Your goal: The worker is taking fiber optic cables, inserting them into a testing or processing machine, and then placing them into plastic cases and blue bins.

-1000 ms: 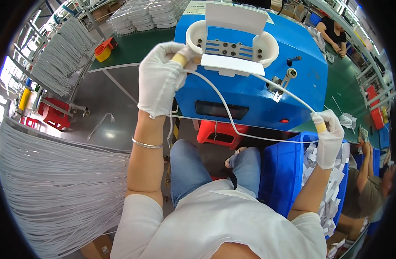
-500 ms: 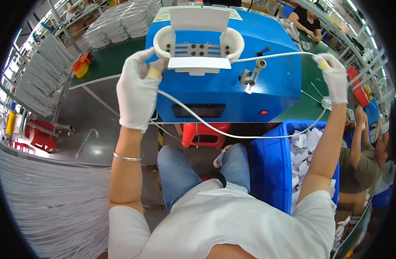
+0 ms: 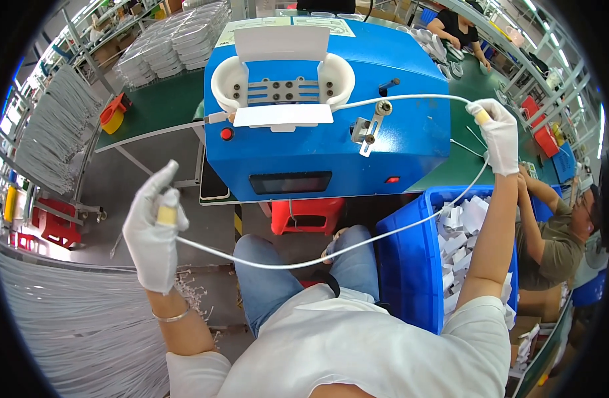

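Note:
My left hand [image 3: 153, 229], in a white glove with a yellow finger cover, is held out at the left, thumb and fingers closed on a white cable [image 3: 304, 265]. That cable sags across above my knees and rises to my right hand [image 3: 495, 136]. My right hand, gloved the same way, pinches a cable stretch at the machine's right side. From there it runs left into the white cable winder [image 3: 337, 83] on top of the blue machine [image 3: 410, 146]. A light-coloured cable end [image 3: 218, 118] sticks out at the winder's left. A white card flap [image 3: 283, 115] stands in front.
A blue bin [image 3: 410, 265] of white paper pieces stands right of my legs. Bundled white cables [image 3: 72, 318] lie at the lower left. A yellow-and-red tape dispenser [image 3: 113, 116] and stacked clear trays [image 3: 175, 46] are at the back left. Co-workers [image 3: 550, 239] sit at the right and far right.
My left hand has left the winder's left side and swung down and left with the cable. The cable end there and a red button now show. My right hand has shifted slightly down.

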`<state>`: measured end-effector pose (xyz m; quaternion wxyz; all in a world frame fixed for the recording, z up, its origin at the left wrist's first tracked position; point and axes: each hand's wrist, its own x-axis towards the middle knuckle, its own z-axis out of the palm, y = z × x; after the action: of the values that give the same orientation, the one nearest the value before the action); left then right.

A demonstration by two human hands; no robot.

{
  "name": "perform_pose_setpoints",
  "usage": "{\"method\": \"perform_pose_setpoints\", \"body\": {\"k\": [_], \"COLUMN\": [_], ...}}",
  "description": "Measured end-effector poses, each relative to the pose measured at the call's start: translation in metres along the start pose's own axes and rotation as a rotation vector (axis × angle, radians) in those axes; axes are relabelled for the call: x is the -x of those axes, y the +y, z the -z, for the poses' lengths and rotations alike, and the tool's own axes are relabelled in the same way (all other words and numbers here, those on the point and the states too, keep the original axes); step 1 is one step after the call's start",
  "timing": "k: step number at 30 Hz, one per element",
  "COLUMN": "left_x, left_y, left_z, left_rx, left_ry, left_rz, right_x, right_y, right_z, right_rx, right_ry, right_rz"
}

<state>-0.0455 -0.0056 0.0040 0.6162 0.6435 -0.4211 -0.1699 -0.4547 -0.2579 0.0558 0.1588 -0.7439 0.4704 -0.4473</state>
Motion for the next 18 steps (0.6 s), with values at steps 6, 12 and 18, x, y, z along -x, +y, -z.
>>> {"method": "perform_pose_setpoints", "body": {"k": [6, 12, 18], "left_x": [0.021, 0.039, 0.092], "left_y": [-0.010, -0.030, -0.072], "left_z": [-0.020, -0.050, -0.103], "left_rx": [0.054, 0.164, 0.276], "left_ry": [-0.386, -0.846, -1.090], "left_rz": [0.154, 0.477, 0.605], "right_x": [0.013, 0.022, 0.037], "right_y": [-0.003, -0.017, -0.040], "right_z": [0.015, 0.011, 0.000], "right_rx": [-0.072, -0.150, -0.405], "right_ry": [-0.080, -0.178, -0.328], "right_rz": [-0.202, -0.254, -0.360]}}
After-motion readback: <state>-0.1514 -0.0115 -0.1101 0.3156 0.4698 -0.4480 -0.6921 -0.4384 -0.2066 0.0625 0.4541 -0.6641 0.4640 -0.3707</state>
